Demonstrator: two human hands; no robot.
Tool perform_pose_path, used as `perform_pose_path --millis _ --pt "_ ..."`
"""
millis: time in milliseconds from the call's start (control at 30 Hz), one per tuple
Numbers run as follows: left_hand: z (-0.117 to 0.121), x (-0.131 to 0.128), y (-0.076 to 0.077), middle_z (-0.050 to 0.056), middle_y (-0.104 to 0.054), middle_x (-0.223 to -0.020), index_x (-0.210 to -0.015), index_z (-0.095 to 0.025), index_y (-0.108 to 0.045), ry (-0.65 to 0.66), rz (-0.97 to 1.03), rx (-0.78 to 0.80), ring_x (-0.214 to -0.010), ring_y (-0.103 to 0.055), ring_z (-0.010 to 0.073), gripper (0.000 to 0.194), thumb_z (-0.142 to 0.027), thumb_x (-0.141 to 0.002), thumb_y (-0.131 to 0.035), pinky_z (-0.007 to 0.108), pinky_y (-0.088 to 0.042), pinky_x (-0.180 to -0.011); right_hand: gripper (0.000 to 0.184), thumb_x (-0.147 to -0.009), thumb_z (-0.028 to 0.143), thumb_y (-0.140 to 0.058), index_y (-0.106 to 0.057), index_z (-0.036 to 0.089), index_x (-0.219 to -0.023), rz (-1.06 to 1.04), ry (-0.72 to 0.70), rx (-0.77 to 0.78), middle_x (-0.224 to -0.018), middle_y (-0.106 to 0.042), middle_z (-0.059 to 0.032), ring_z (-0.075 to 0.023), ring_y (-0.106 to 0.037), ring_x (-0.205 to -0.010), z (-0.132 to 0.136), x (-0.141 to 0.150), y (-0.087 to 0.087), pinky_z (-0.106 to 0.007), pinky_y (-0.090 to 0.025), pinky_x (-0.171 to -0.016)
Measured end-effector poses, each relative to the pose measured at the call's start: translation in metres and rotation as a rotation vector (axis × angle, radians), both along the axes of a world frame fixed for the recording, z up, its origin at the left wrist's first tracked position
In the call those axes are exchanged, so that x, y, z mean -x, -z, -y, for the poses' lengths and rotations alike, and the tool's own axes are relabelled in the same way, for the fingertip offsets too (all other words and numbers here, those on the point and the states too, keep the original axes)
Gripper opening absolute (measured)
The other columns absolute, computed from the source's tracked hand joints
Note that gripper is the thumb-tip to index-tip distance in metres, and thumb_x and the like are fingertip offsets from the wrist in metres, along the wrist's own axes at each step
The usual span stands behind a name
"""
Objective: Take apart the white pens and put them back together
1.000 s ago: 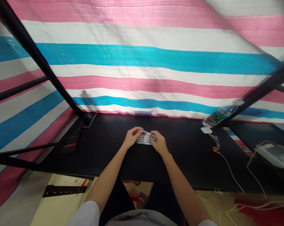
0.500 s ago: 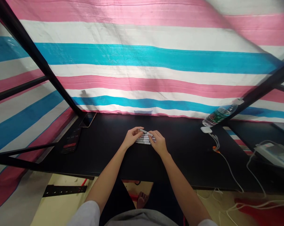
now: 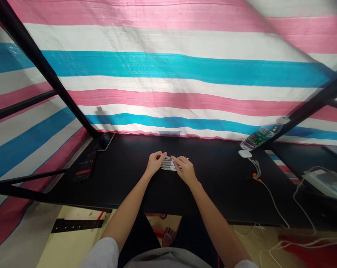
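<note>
Marker pens (image 3: 168, 166), several, slim and white, lay side by side on a black desk (image 3: 213, 193), long axes running left to right, between both hands. Left hand (image 3: 156, 163) and right hand (image 3: 186, 170) were half-curled, touching opposite ends; hold on them indeterminable.

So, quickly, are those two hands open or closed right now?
Left hand: half closed over the row of white marker pens; grip unclear.
Right hand: half closed, fingertips on the pens; cannot tell if holding one.
</note>
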State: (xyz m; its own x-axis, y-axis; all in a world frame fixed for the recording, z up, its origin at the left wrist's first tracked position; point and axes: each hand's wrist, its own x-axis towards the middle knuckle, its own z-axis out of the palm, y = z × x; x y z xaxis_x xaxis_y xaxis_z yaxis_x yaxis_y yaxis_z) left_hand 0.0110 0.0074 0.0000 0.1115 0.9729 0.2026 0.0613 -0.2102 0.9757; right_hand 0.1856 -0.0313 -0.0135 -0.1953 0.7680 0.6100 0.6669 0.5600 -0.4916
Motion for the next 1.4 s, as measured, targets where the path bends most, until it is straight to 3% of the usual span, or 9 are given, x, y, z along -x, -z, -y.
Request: perform_pose_path --millis 100,200,333,500,667,900,1100,1200,1400 --pt "-0.001 0.002 0.001 -0.002 -0.047 -0.050 -0.058 -0.015 -0.057 0.024 0.002 0.005 -0.047 -0.040 0.0081 0.042 -0.051 -0.080 -0.063 0.022 -0.033 -0.047 0.034 -0.096 0.029 -0.044 -0.065 0.027 -0.123 -0.014 -0.003 0.017 -0.086 -0.066 -0.0065 -0.0185 -0.061 -0.080 0.001 -0.001 0.001 -0.031 -0.050 -0.076" --pt "-0.001 0.003 0.001 0.002 -0.059 -0.064 -0.086 -0.014 -0.070 0.155 0.054 0.032 -0.053 -0.048 0.0101 0.033 -0.046 -0.078 -0.067 0.023 -0.040 -0.050 0.034 -0.095 0.030 -0.046 -0.064 0.026 -0.123 -0.059 0.018 0.045 -0.090 -0.067 -0.0068 -0.0182 -0.063 -0.082 0.000 -0.003 0.002 -0.029 -0.052 -0.077" --pt "-0.001 0.003 0.001 0.004 -0.062 -0.074 -0.112 -0.015 -0.067 0.262 0.111 0.080 -0.057 -0.052 0.0108 0.043 -0.042 -0.078 -0.068 0.024 -0.043 -0.053 0.033 -0.095 0.031 -0.046 -0.064 0.025 -0.122 -0.085 0.017 0.045 -0.092 -0.067 -0.0070 -0.0190 -0.064 -0.085 -0.001 -0.005 0.002 -0.031 -0.052 -0.079" --pt "-0.002 0.002 0.003 0.001 -0.059 -0.066 -0.093 -0.015 -0.065 0.255 0.160 0.079 -0.055 -0.051 0.0099 0.030 -0.041 -0.079 -0.068 0.023 -0.042 -0.054 0.030 -0.095 0.031 -0.046 -0.067 0.027 -0.117 -0.094 0.001 0.038 -0.092 -0.067 -0.0067 -0.0200 -0.064 -0.086 -0.001 -0.004 0.001 -0.032 -0.052 -0.080" --pt "-0.004 0.002 0.002 -0.003 -0.052 -0.055 -0.074 -0.017 -0.055 0.127 0.186 0.070 -0.048 -0.045 0.0081 0.032 -0.046 -0.079 -0.067 0.022 -0.037 -0.049 0.029 -0.095 0.029 -0.045 -0.068 0.026 -0.112 -0.084 0.025 0.034 -0.092 -0.067 -0.0070 -0.0200 -0.064 -0.086 0.000 -0.003 -0.002 -0.031 -0.052 -0.079" --pt "-0.006 0.002 0.003 0.000 -0.060 -0.064 -0.086 -0.015 -0.063 0.127 0.248 0.066 -0.055 -0.051 0.0100 0.033 -0.046 -0.077 -0.069 0.025 -0.043 -0.056 0.035 -0.096 0.025 -0.041 -0.065 0.027 -0.121 -0.046 -0.011 0.047 -0.092 -0.066 -0.0053 -0.0157 -0.063 -0.078 0.001 -0.003 0.000 -0.027 -0.050 -0.073" --pt "-0.011 0.005 -0.002 0.006 -0.068 -0.085 -0.085 -0.014 -0.062 -0.069 0.516 0.111 -0.075 -0.064 0.0144 0.025 -0.036 -0.075 -0.069 0.030 -0.050 -0.073 0.033 -0.095 0.023 -0.043 -0.066 0.024 -0.118 -0.033 0.054 0.038 -0.088 -0.066 -0.0043 -0.0131 -0.059 -0.068 0.001 -0.005 -0.001 -0.025 -0.049 -0.068" --pt "-0.014 0.007 -0.005 0.004 -0.065 -0.077 -0.078 -0.014 -0.059 -0.127 0.625 0.149 -0.071 -0.062 0.0135 0.013 -0.026 -0.073 -0.063 0.029 -0.049 -0.073 0.033 -0.095 0.023 -0.042 -0.066 0.022 -0.117 -0.037 0.074 0.026 -0.088 -0.065 -0.0044 -0.0123 -0.057 -0.065 0.001 -0.005 -0.001 -0.024 -0.049 -0.068" --pt "-0.009 0.003 -0.008 -0.006 -0.039 -0.055 -0.065 -0.017 -0.044 0.030 0.687 0.276 -0.048 -0.040 0.0066 0.015 -0.016 -0.071 -0.057 0.022 -0.035 -0.051 0.034 -0.095 0.023 -0.042 -0.065 0.023 -0.120 -0.042 0.077 0.015 -0.084 -0.064 -0.0043 -0.0128 -0.054 -0.062 0.002 -0.004 -0.001 -0.025 -0.049 -0.068"
